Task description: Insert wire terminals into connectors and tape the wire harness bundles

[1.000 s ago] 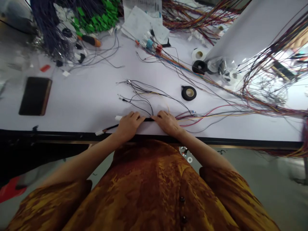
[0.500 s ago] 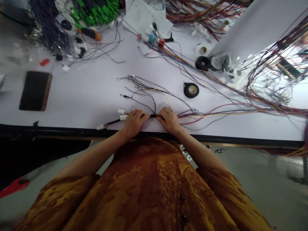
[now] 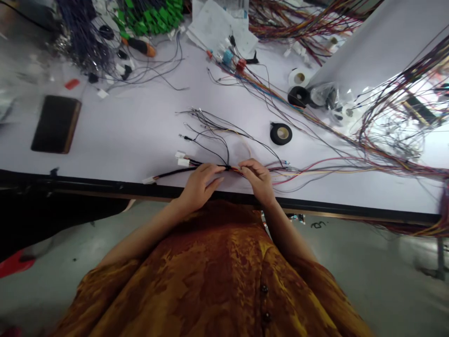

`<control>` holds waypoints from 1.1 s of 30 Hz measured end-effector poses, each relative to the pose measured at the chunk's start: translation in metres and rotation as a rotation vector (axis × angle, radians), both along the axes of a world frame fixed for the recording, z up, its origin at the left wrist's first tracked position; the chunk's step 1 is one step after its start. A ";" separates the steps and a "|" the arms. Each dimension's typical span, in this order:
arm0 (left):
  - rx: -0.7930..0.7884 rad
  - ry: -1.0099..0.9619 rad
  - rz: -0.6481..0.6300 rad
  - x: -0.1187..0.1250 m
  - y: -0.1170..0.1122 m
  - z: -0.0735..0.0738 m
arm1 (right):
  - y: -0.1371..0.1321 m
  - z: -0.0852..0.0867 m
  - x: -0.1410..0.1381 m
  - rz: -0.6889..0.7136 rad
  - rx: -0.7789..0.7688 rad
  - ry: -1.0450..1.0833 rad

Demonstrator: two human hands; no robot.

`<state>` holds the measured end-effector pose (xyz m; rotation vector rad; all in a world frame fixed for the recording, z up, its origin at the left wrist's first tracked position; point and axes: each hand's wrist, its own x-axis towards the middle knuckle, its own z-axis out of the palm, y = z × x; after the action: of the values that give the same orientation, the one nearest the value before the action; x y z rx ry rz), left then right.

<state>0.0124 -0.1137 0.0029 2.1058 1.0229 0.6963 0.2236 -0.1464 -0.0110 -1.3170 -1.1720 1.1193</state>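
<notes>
A wire harness (image 3: 175,171) runs left to right near the table's front edge, with a black-wrapped stretch and white connectors (image 3: 183,162) at its left end. My left hand (image 3: 200,185) rests at the black stretch, fingertips touching it, the thumb held apart below. Just right of the branching point, my right hand (image 3: 258,180) pinches the coloured wires between thumb and forefinger. Thin black branch wires (image 3: 213,122) fan out above both hands. Behind my right hand, red and yellow wires (image 3: 315,167) continue to the right. A roll of black tape (image 3: 281,134) lies above it.
A dark phone-like block (image 3: 56,124) lies on the left. Wires with green connectors (image 3: 150,16), an orange-handled tool (image 3: 140,47) and papers (image 3: 222,30) are at the back. More wire bundles (image 3: 396,98) and tape rolls (image 3: 299,96) cover the right. The black table edge (image 3: 315,206) runs in front.
My left thumb has come off the harness and spread away from the fingers. My right hand has shifted slightly right and tilted up into a pinch. The whole view has shifted a little.
</notes>
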 end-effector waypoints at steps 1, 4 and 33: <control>-0.081 -0.083 0.008 0.004 -0.004 0.004 | -0.003 0.003 -0.004 0.003 -0.018 0.043; -0.277 -0.245 0.034 0.014 -0.010 0.012 | -0.008 0.009 -0.014 0.025 -0.061 0.119; -0.250 -0.162 0.105 0.003 -0.006 0.017 | -0.014 0.008 -0.053 -0.054 -0.179 0.153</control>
<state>0.0155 -0.1193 0.0198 1.7629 1.0761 0.7368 0.1708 -0.1601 -0.0026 -1.3632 -0.9368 1.2852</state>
